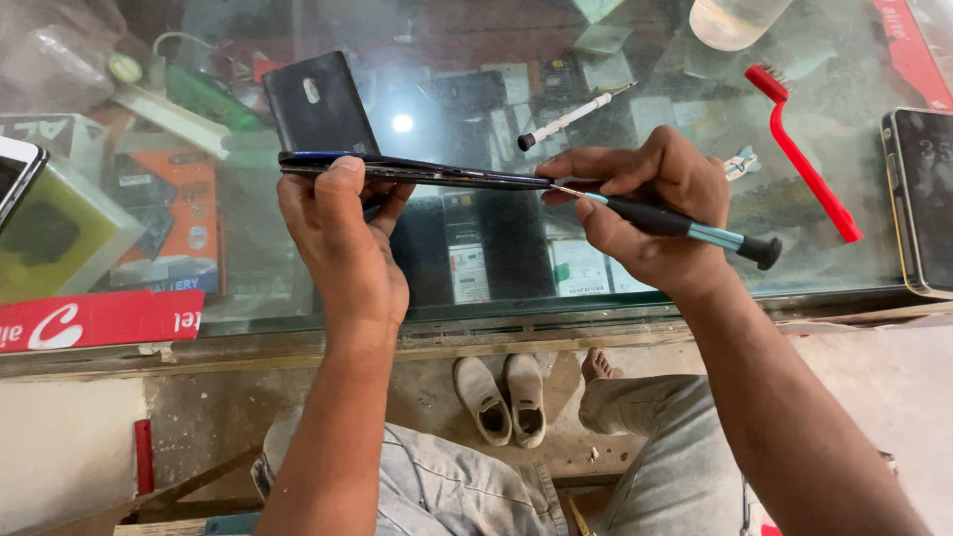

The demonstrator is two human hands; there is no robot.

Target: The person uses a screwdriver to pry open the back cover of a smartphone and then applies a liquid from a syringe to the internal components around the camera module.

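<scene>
My left hand (342, 233) grips a dark, thin smartphone (417, 171) edge-on, held level above the glass counter (844, 268). My right hand (650, 213) holds a small screwdriver (685, 228) with a teal shaft and black grip and cap. Its metal tip touches the phone's right end. My right fingers also steady that end of the phone.
On the glass lie a black phone back cover (318, 99), a white-handled screwdriver (571, 119), a red brush (799, 149), a phone at the right edge (923, 199) and another at the left edge (15, 174). Boxes show under the glass. Shoes (501, 397) sit on the floor.
</scene>
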